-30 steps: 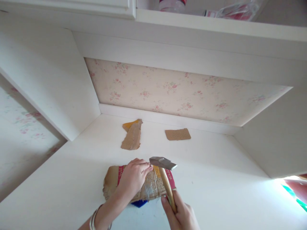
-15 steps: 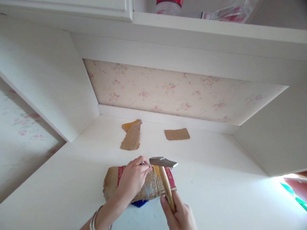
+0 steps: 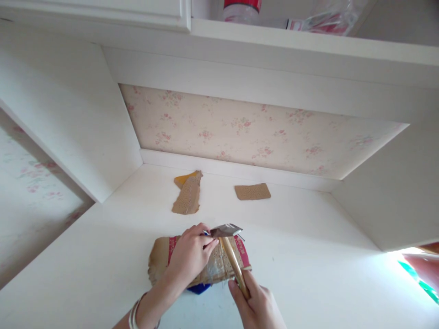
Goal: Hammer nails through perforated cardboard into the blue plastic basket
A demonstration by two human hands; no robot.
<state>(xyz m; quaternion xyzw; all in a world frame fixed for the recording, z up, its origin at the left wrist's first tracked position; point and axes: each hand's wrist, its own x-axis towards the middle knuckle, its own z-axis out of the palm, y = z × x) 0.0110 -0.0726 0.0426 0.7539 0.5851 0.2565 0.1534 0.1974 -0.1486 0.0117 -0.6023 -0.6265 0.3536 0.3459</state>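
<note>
My right hand is closed round the wooden handle of a hammer. The hammer's metal head lies right beside the fingertips of my left hand, over the far edge of a folded cardboard piece. My left hand rests on this cardboard with thumb and fingers pinched together; a thin thing seems to be between them, too small and covered to name. Small holes dot the cardboard, which has red printed bands and clear tape. Something blue shows from under its near edge. A thin dark sliver sticks out behind the hammer head.
Two torn, perforated cardboard scraps lie farther back on the white tabletop: a ragged one at left and a rectangular one at right. White side panels and an overhead shelf with a red-labelled bottle enclose the space.
The hammer head has swung slightly left and tilted, coming against the left fingertips. My left hand and the cardboard have stayed nearly in place.
</note>
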